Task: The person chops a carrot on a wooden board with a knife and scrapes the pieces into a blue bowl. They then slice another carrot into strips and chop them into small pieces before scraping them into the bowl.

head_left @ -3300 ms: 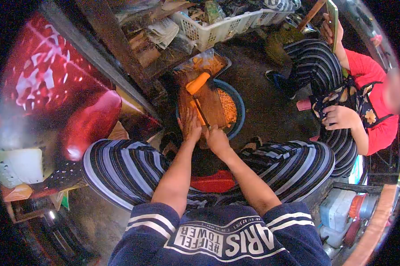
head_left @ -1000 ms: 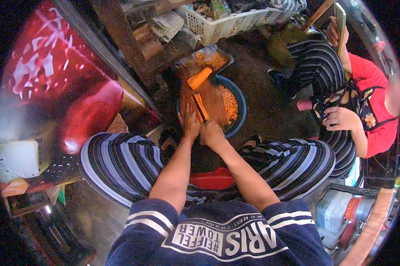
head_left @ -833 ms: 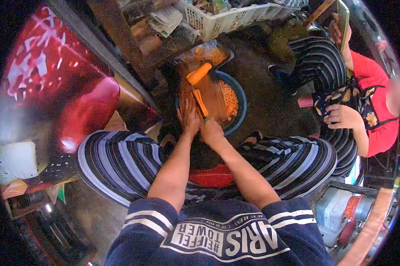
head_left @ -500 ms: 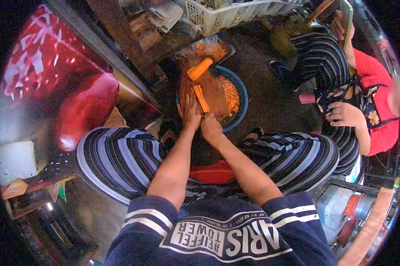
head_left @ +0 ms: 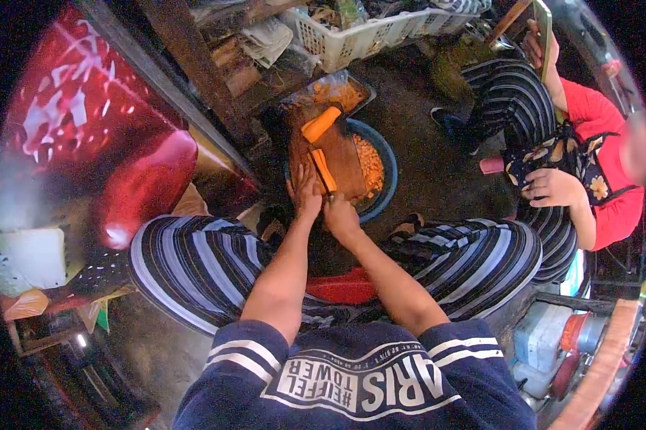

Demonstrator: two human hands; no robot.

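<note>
A long cut piece of carrot (head_left: 323, 169) lies lengthwise on a brown wooden board (head_left: 347, 160). My left hand (head_left: 306, 192) rests at its left side, fingers stretched forward against the carrot, steadying it. At the near end of the carrot, my right hand (head_left: 341, 216) is closed around what looks like a knife; a thin dark blade (head_left: 331, 189) shows beside the carrot, the handle hidden in the fist. A thicker carrot piece (head_left: 321, 125) sits farther up the board. Small diced carrot (head_left: 369, 166) fills the visible right side of the blue basin (head_left: 392, 168) under the board.
Beyond the board is a tray with a plastic bag of orange pieces (head_left: 335, 93). A white plastic basket (head_left: 344, 46) stands behind it. On the right sits another person in a red top (head_left: 620, 215), holding a phone-like object (head_left: 543, 43). Wooden posts (head_left: 194, 64) stand at left.
The view has tilted slightly, so the board and basin appear lower. The cut carrot's separate strips now look like one wider piece, with a dark blade edge beside it. Both hands keep nearly the same place.
</note>
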